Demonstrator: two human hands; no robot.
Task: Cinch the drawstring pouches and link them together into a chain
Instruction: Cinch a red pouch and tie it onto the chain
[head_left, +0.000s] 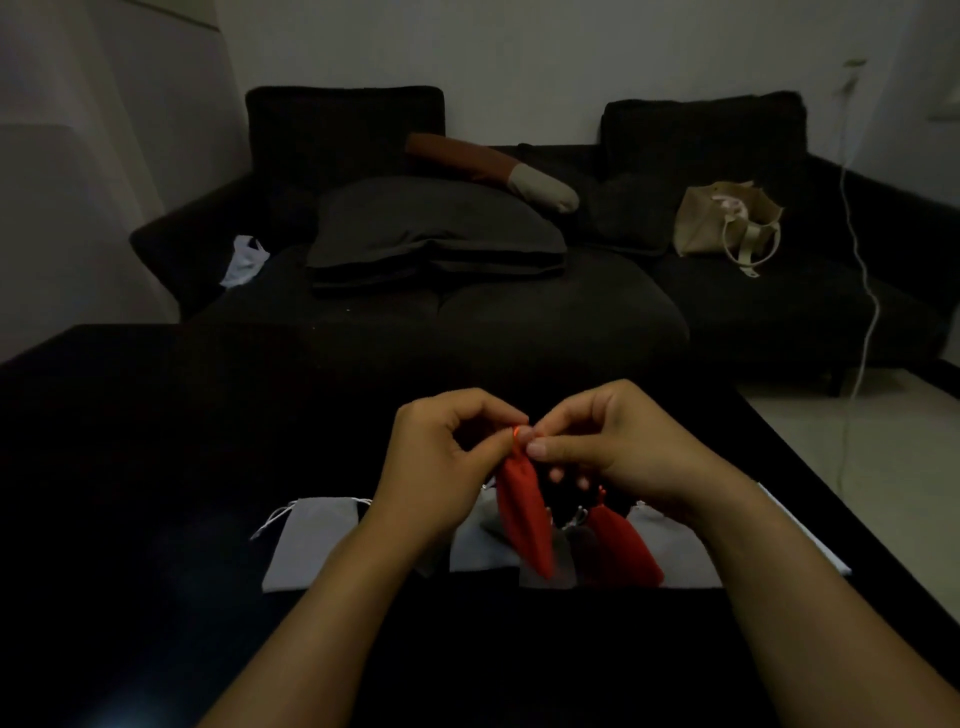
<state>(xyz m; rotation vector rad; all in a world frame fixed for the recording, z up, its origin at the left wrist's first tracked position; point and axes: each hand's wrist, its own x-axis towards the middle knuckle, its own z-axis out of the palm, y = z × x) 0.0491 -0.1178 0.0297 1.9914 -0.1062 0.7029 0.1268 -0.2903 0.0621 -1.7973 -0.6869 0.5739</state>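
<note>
Both hands pinch the neck of a red pouch (522, 512) at lower centre: left hand (441, 457) and right hand (613, 447) grip its cord. Advice: pull the cords apart evenly so soft cloth gathers without snagging. Second red pouch (623, 545) and flat grey pouches (311, 540) lie on the dark tabletop (156, 467).
</note>
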